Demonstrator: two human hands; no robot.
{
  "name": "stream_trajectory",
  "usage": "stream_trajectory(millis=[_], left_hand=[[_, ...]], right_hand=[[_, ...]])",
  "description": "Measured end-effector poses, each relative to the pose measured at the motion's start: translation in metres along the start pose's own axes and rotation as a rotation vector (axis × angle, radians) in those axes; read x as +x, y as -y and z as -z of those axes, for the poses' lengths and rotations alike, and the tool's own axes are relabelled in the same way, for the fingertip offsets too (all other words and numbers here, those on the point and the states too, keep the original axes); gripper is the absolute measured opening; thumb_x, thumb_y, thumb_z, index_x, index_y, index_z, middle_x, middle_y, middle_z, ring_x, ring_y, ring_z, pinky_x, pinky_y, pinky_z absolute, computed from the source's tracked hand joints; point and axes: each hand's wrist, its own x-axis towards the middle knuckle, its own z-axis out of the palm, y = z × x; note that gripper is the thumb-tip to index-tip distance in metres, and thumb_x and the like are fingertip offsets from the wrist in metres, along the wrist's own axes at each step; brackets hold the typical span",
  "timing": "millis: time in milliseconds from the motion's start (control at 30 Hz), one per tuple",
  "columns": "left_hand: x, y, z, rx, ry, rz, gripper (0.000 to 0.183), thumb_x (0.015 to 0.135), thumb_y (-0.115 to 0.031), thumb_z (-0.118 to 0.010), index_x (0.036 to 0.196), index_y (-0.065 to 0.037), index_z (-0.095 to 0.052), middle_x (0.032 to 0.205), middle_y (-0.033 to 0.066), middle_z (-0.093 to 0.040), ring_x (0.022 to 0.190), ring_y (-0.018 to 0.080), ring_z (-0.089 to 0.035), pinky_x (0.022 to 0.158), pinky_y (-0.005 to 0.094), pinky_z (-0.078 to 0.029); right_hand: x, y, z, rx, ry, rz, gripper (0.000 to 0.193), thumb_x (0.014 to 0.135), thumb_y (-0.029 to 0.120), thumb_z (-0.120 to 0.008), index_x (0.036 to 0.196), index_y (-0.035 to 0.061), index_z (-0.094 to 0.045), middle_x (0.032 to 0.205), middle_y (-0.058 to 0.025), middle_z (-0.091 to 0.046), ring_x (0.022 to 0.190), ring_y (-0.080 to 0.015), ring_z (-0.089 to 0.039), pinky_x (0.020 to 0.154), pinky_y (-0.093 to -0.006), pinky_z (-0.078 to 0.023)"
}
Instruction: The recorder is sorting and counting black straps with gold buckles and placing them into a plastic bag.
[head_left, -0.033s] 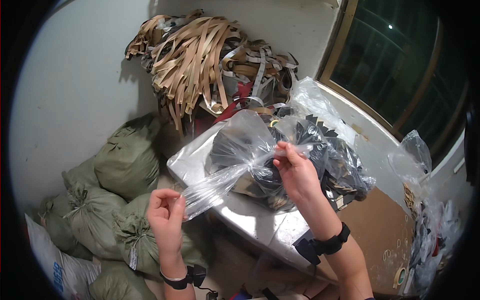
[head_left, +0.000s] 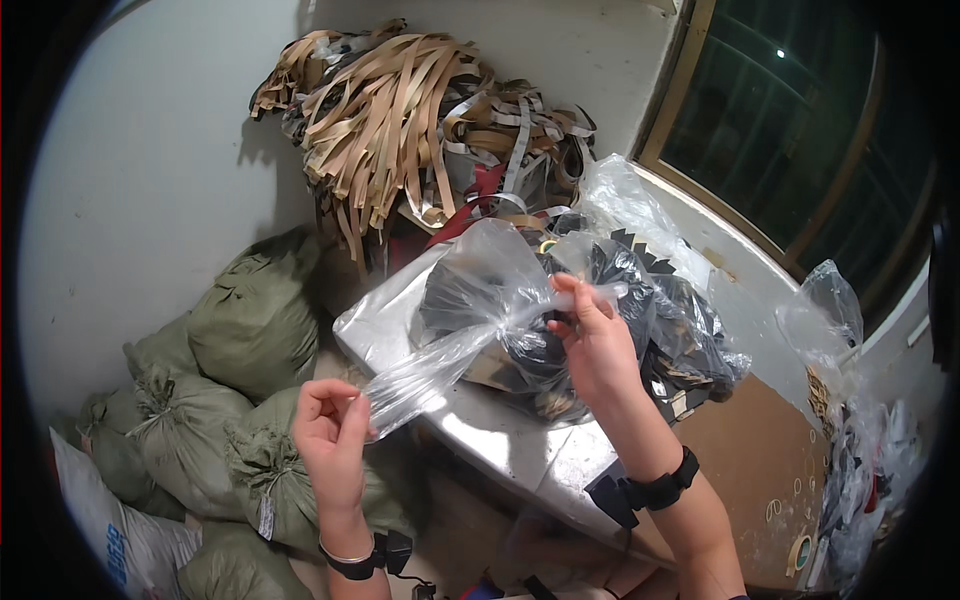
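A clear plastic bag (head_left: 480, 262) with dark contents lies on the table, its neck drawn together into a knot-like gather. My left hand (head_left: 332, 425) is closed on one stretched, flared end of the bag, off the table's left edge. At the other side of the gather, my right hand (head_left: 597, 335) pinches the second, narrow twisted end between thumb and fingers. Both ends are pulled apart to opposite sides. Dark pieces, partly hidden by the plastic, show beneath the gather. A black band with a small device sits on each wrist.
Tied green sacks (head_left: 255, 315) are piled on the floor at left. Tan and black strips (head_left: 390, 120) hang in a heap at the back. More bagged dark pieces (head_left: 690, 345) crowd the table's right side, near a brown board (head_left: 750, 465) and a tape roll (head_left: 798, 553).
The fingers of my right hand have shifted very slightly on the twisted end. Everything else looks the same.
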Motion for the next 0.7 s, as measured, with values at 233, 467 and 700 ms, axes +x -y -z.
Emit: stream_trajectory(millis=[233,467,700], left_hand=[[-0.005,-0.030,-0.040,0.006,0.266,-0.402,0.014,0.084,0.006,-0.068,0.093,-0.003,-0.063,0.086,0.0049,-0.063,0.083,0.0161,-0.058,0.081,0.0289,-0.047],[0.016,-0.032,-0.079,0.051,0.696,-0.567,0.021,0.087,0.007,-0.064,0.103,-0.005,-0.068,0.107,0.0089,-0.070,0.098,0.0224,-0.065,0.090,0.0334,-0.048],[0.055,0.013,-0.081,0.347,0.212,-0.376,0.022,0.092,0.003,-0.057,0.113,0.001,-0.063,0.090,0.0061,-0.066,0.093,0.0143,-0.062,0.088,0.0279,-0.048]], right_hand=[[0.029,0.013,-0.026,-0.812,0.715,0.121,0.052,0.091,0.007,-0.057,0.142,0.0030,-0.046,0.102,-0.0115,-0.066,0.073,-0.0197,-0.059,0.070,-0.0316,-0.051],[0.032,-0.014,-0.017,-1.415,0.815,0.939,0.089,0.074,0.010,-0.068,0.151,-0.0019,-0.026,0.094,-0.0191,-0.061,0.094,-0.0352,-0.058,0.091,-0.0426,-0.046],[0.039,-0.010,-0.020,-1.546,0.977,0.770,0.019,0.089,0.024,-0.056,0.101,0.0100,-0.061,0.094,-0.0087,-0.066,0.092,-0.0324,-0.059,0.079,-0.0394,-0.040]])
